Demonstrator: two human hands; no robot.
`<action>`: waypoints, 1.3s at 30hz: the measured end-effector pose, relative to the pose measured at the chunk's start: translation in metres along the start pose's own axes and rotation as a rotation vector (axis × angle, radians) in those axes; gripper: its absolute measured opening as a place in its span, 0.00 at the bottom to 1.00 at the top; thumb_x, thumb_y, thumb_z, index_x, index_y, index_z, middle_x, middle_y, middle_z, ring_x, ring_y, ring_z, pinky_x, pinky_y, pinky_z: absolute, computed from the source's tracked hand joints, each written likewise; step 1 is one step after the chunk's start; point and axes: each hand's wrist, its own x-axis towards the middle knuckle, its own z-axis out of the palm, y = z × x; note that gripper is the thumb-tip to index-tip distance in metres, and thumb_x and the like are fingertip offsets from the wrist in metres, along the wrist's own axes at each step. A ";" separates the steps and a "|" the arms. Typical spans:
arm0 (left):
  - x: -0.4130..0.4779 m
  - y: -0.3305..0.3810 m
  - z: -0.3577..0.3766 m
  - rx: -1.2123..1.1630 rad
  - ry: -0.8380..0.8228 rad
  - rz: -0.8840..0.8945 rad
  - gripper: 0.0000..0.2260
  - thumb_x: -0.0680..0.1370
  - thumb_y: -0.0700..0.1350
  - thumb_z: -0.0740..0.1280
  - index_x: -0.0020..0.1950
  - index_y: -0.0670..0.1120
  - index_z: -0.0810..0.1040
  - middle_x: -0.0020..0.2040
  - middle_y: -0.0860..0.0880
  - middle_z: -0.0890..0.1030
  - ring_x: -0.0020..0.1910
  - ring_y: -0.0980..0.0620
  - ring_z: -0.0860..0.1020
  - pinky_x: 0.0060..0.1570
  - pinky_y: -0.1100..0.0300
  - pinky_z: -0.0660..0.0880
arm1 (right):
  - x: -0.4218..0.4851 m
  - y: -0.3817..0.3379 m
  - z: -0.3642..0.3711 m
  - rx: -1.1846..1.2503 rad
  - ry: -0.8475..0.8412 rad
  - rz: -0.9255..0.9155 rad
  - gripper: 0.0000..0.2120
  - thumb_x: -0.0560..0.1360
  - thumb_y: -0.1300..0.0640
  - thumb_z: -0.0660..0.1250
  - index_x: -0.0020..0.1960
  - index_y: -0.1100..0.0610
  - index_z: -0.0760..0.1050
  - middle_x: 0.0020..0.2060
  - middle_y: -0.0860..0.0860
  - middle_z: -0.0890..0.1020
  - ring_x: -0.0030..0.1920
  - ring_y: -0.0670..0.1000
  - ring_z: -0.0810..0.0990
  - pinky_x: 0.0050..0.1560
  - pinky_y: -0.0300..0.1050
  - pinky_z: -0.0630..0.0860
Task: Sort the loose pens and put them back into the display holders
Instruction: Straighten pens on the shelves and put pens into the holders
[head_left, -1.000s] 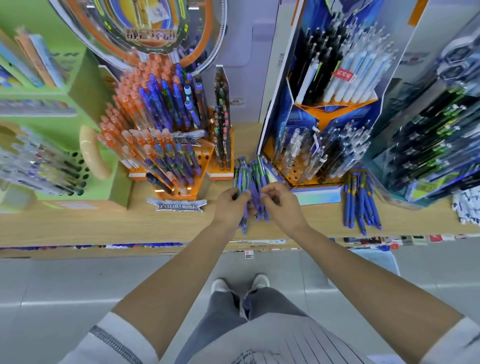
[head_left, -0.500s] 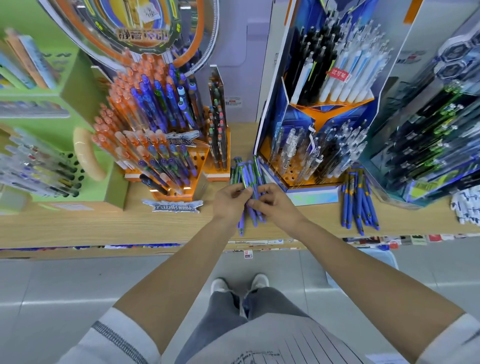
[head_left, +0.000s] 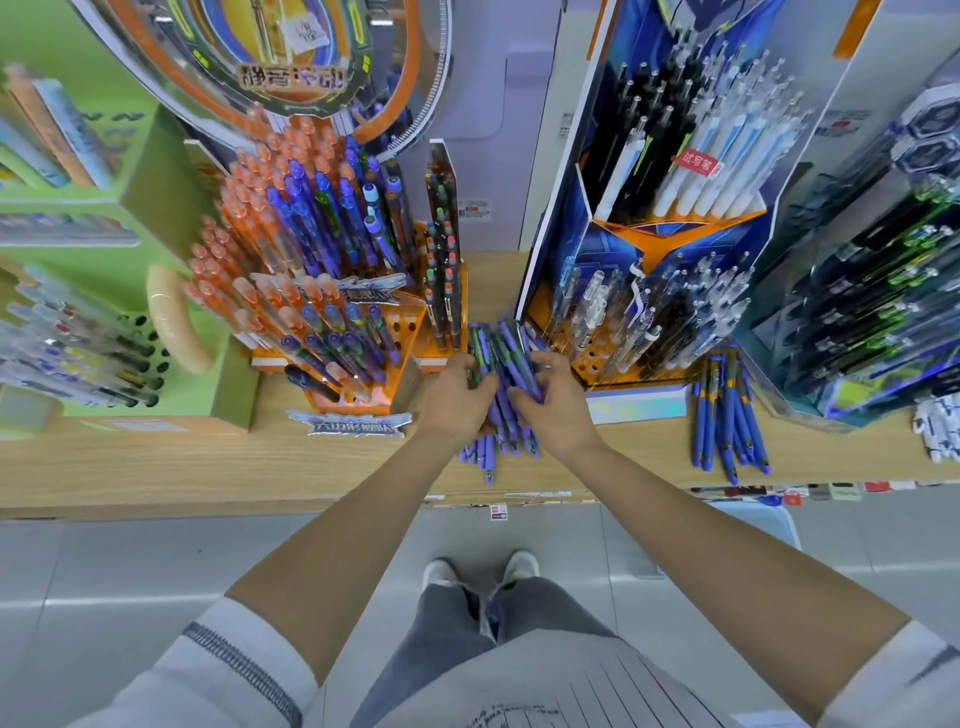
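A bundle of loose purple pens (head_left: 500, 358) lies on the wooden shelf (head_left: 208, 467), between the orange display holder (head_left: 343, 332) and the blue display holder (head_left: 639, 312). My left hand (head_left: 457, 397) grips the bundle from its left side. From the right, my right hand (head_left: 553, 400) curls its fingers around the same pens. The pen tips stick out below my hands toward the shelf's front edge. A second pile of loose blue pens (head_left: 727, 415) lies on the shelf further right, untouched.
A green display stand (head_left: 171, 218) with pens fills the left. A dark pen rack (head_left: 878, 291) stands at the right, with white pens (head_left: 940, 426) beside it. A narrow orange holder (head_left: 444, 270) sits behind the bundle. Grey floor and my shoes (head_left: 483, 571) lie below.
Both hands have slid forward along the purple bundle toward the displays and closed tighter around it, gathering the pens together. The blue pile at the right has not moved.
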 end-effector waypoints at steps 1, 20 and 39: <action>0.000 0.001 -0.001 -0.016 -0.023 -0.004 0.10 0.80 0.47 0.63 0.58 0.44 0.70 0.34 0.46 0.80 0.30 0.46 0.80 0.37 0.50 0.81 | 0.000 0.000 0.002 -0.018 0.003 -0.016 0.21 0.76 0.66 0.66 0.66 0.60 0.64 0.47 0.53 0.78 0.45 0.53 0.81 0.48 0.46 0.78; -0.009 -0.031 0.014 0.477 0.131 0.435 0.21 0.79 0.47 0.65 0.71 0.46 0.71 0.57 0.44 0.71 0.52 0.46 0.74 0.51 0.54 0.73 | -0.009 0.017 -0.011 -0.349 -0.162 -0.196 0.31 0.76 0.60 0.68 0.76 0.57 0.60 0.73 0.54 0.65 0.73 0.52 0.62 0.70 0.38 0.57; -0.104 -0.191 -0.086 0.782 0.195 -0.020 0.32 0.76 0.50 0.64 0.78 0.47 0.56 0.78 0.41 0.55 0.76 0.39 0.54 0.71 0.43 0.58 | -0.075 0.008 0.115 -0.720 -0.419 -0.653 0.27 0.72 0.50 0.55 0.69 0.55 0.70 0.71 0.53 0.69 0.69 0.53 0.66 0.65 0.52 0.65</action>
